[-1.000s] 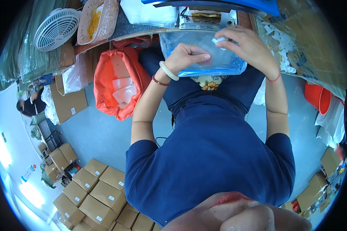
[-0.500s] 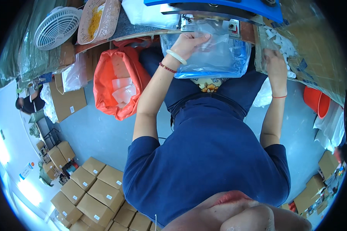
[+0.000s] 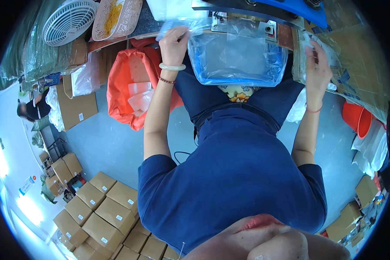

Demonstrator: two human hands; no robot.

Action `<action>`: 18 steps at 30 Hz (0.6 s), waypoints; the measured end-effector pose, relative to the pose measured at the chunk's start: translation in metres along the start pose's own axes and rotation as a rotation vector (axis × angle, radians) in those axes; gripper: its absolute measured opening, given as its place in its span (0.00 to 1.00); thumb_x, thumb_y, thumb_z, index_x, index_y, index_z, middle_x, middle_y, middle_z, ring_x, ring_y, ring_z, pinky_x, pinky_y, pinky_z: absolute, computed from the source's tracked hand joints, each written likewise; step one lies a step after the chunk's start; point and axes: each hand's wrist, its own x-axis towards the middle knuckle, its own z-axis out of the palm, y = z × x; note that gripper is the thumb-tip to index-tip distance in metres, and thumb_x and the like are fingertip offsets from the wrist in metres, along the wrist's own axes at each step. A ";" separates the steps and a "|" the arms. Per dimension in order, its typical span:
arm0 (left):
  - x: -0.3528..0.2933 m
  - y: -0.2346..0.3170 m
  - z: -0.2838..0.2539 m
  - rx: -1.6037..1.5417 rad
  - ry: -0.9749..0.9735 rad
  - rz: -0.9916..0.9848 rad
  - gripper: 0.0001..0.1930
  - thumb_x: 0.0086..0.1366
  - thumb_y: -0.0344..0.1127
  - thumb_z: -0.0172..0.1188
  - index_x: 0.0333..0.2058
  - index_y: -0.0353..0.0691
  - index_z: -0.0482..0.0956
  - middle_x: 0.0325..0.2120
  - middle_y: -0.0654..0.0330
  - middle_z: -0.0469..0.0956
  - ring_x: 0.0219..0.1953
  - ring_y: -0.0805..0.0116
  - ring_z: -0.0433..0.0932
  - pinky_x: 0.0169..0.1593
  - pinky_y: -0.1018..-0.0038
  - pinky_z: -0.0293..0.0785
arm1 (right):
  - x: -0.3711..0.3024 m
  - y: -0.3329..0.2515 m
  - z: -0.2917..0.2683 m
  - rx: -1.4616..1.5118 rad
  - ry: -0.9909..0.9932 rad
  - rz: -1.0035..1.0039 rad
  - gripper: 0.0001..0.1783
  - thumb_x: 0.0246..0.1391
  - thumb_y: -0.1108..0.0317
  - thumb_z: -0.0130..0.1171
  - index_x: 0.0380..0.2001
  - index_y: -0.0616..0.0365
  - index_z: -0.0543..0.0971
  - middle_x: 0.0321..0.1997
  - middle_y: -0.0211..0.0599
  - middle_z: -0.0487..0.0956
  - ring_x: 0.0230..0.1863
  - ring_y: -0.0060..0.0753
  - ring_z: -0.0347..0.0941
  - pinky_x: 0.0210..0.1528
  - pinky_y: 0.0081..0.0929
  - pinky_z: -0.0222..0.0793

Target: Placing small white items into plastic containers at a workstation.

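Observation:
My left hand [image 3: 173, 47] is closed at the table edge, gripping a clear plastic bag [image 3: 164, 33] that is blurred by motion. A blue press-like machine [image 3: 264, 9] stands ahead. On its metal fixture lies another clear plastic piece [image 3: 246, 28]. Under it, in front of my lap, a blue bin [image 3: 198, 80] lined with clear plastic hangs or rests; which, I cannot tell. My right hand [image 3: 319, 67] is over the cardboard box at the right, thumb and fingers pinched on a small white piece [image 3: 308, 41]. Loose white pieces [image 3: 329, 54] lie behind the fingers, partly hidden.
An open red sack [image 3: 117, 93] with pale sheets inside stands left of my legs. A pink basket [image 3: 128, 21] with yellow bands and a white basket [image 3: 69, 24] sit at the far left. A red bucket [image 3: 355, 118] is at right; stacked cartons [image 3: 104, 208] stand lower left.
My left hand has moved left, away from the machine, with a clear plastic bag in it. My right hand has risen slightly from the white pieces, and the view has shifted a little.

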 end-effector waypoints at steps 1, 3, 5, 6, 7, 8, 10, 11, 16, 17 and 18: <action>-0.006 0.014 -0.007 -0.123 0.003 -0.124 0.06 0.56 0.27 0.66 0.34 0.34 0.85 0.33 0.54 0.84 0.35 0.64 0.83 0.42 0.73 0.78 | -0.009 -0.017 0.005 0.307 -0.037 0.078 0.14 0.62 0.66 0.57 0.50 0.52 0.80 0.47 0.38 0.82 0.47 0.34 0.78 0.48 0.28 0.73; -0.012 0.029 -0.009 -0.185 -0.062 -0.198 0.08 0.56 0.29 0.68 0.35 0.33 0.85 0.32 0.56 0.85 0.32 0.72 0.83 0.39 0.79 0.77 | -0.023 -0.046 0.013 0.520 -0.217 -0.001 0.14 0.60 0.71 0.60 0.49 0.54 0.80 0.49 0.36 0.82 0.49 0.29 0.77 0.49 0.23 0.72; -0.016 0.049 -0.009 -0.479 -0.207 -0.330 0.08 0.57 0.29 0.69 0.35 0.32 0.85 0.31 0.59 0.85 0.33 0.78 0.81 0.40 0.82 0.75 | -0.021 -0.061 0.023 0.592 -0.241 -0.106 0.14 0.58 0.73 0.61 0.48 0.56 0.81 0.49 0.36 0.82 0.49 0.30 0.77 0.50 0.24 0.72; -0.017 0.056 -0.011 -0.504 -0.259 -0.320 0.10 0.57 0.29 0.69 0.37 0.32 0.85 0.30 0.62 0.84 0.33 0.81 0.78 0.39 0.84 0.73 | -0.020 -0.068 0.026 0.666 -0.266 -0.212 0.14 0.57 0.74 0.63 0.47 0.58 0.81 0.49 0.37 0.82 0.49 0.31 0.77 0.50 0.24 0.73; -0.019 0.064 -0.013 -0.502 -0.264 -0.323 0.10 0.57 0.29 0.69 0.37 0.32 0.85 0.30 0.62 0.84 0.33 0.81 0.78 0.39 0.84 0.73 | -0.014 -0.080 0.020 0.667 -0.268 -0.206 0.14 0.57 0.74 0.63 0.47 0.58 0.81 0.49 0.37 0.82 0.49 0.31 0.77 0.50 0.24 0.73; -0.021 0.072 -0.014 -0.561 -0.321 -0.359 0.10 0.57 0.29 0.69 0.37 0.32 0.85 0.30 0.63 0.84 0.33 0.82 0.77 0.39 0.84 0.73 | 0.000 -0.092 0.008 0.700 -0.230 -0.283 0.15 0.55 0.75 0.63 0.47 0.58 0.81 0.48 0.37 0.82 0.49 0.31 0.77 0.49 0.24 0.73; -0.020 0.082 -0.014 -0.616 -0.425 -0.420 0.11 0.58 0.30 0.69 0.39 0.32 0.84 0.30 0.64 0.84 0.33 0.83 0.75 0.38 0.84 0.72 | 0.013 -0.099 0.003 0.733 -0.197 -0.395 0.14 0.53 0.75 0.65 0.45 0.59 0.81 0.46 0.38 0.82 0.48 0.33 0.78 0.49 0.26 0.73; -0.018 0.087 -0.013 -0.619 -0.426 -0.414 0.11 0.58 0.30 0.69 0.39 0.32 0.84 0.30 0.64 0.84 0.33 0.83 0.75 0.38 0.84 0.72 | 0.016 -0.097 0.005 0.729 -0.192 -0.397 0.14 0.53 0.75 0.65 0.45 0.59 0.81 0.46 0.38 0.82 0.48 0.33 0.78 0.49 0.26 0.73; -0.010 0.089 -0.008 -0.753 -0.701 -0.414 0.11 0.62 0.33 0.67 0.39 0.32 0.85 0.30 0.65 0.83 0.33 0.84 0.74 0.38 0.84 0.71 | 0.038 -0.079 -0.003 0.415 -0.591 -0.512 0.12 0.60 0.68 0.59 0.45 0.61 0.80 0.46 0.40 0.81 0.47 0.39 0.78 0.50 0.29 0.71; -0.012 0.085 -0.006 -0.735 -0.800 -0.409 0.11 0.63 0.32 0.65 0.40 0.32 0.84 0.31 0.61 0.84 0.34 0.79 0.79 0.39 0.81 0.75 | 0.036 -0.075 0.002 0.412 -0.682 -0.513 0.14 0.61 0.65 0.57 0.47 0.60 0.79 0.46 0.41 0.81 0.47 0.42 0.77 0.49 0.31 0.72; -0.010 0.082 0.001 -0.737 -0.807 -0.399 0.11 0.63 0.32 0.65 0.40 0.32 0.84 0.31 0.61 0.84 0.34 0.79 0.79 0.39 0.81 0.75 | 0.038 -0.069 0.010 0.405 -0.674 -0.507 0.14 0.61 0.65 0.57 0.47 0.60 0.79 0.46 0.41 0.81 0.47 0.42 0.77 0.49 0.31 0.72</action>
